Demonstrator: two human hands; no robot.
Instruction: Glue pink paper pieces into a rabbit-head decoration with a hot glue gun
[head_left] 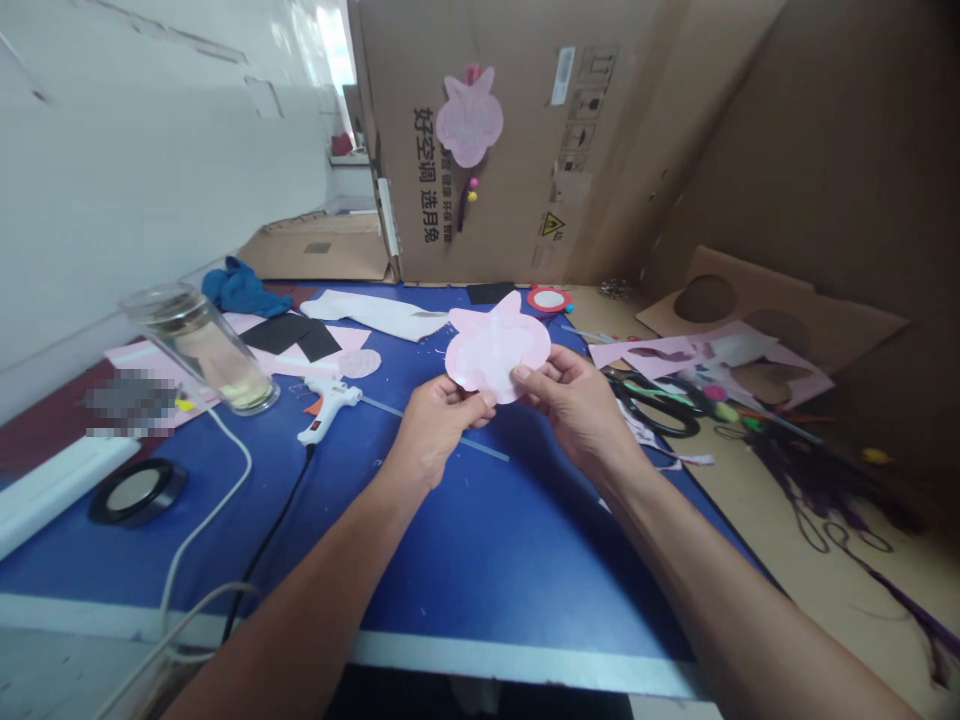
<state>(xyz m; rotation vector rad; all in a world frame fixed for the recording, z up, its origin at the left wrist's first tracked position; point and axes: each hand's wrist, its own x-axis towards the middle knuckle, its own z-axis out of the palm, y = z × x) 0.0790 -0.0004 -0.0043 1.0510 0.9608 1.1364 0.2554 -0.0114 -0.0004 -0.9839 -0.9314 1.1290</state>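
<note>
A tall cardboard box (525, 150) stands behind the blue table (487, 560). A pink eared shape (469, 118) is fixed to its front, probably as a model kept in sight. A glass jar (202, 345) stands at the left, with a white glue gun (328, 405) near it and black scissors (660, 405) at the right, all within reach. Above the table's middle is a matching pink cutout (496, 345). The left hand (435, 425) and right hand (577, 400) each pinch its lower edge between thumb and fingertips, seemingly to hold its face flat in view.
</note>
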